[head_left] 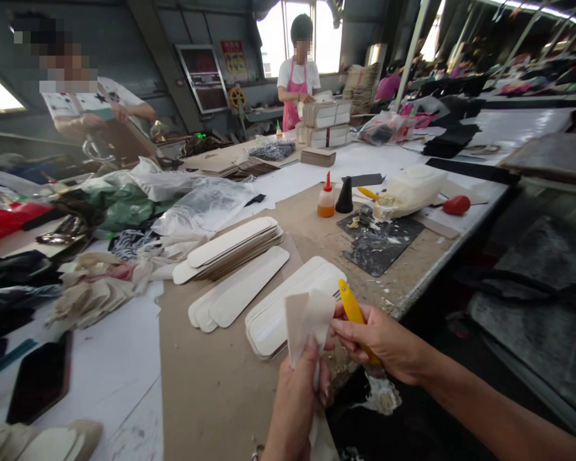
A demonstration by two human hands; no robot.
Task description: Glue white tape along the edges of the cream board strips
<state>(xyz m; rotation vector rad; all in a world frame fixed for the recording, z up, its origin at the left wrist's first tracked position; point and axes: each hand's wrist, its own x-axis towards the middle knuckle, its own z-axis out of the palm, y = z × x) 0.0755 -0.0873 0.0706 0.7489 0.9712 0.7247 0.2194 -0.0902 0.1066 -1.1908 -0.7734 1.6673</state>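
Observation:
My left hand (300,390) is closed around a folded white strip (307,320), holding it upright near the table's front edge. My right hand (379,339) grips a brush with a yellow handle (351,306), its white bristles (384,397) pointing down, and its fingertips pinch the strip's edge. Just behind the hands lie stacks of long white rounded strips (288,304), with more strips (240,246) farther back on the brown board (211,384).
An orange-capped glue bottle (326,202), a black cone (345,195), a glue-smeared black sheet (379,240) and a red object (456,205) sit at mid-table. Cloth and plastic bags (125,198) pile up left. A dark phone (41,378) lies near left. Two people work at the far end.

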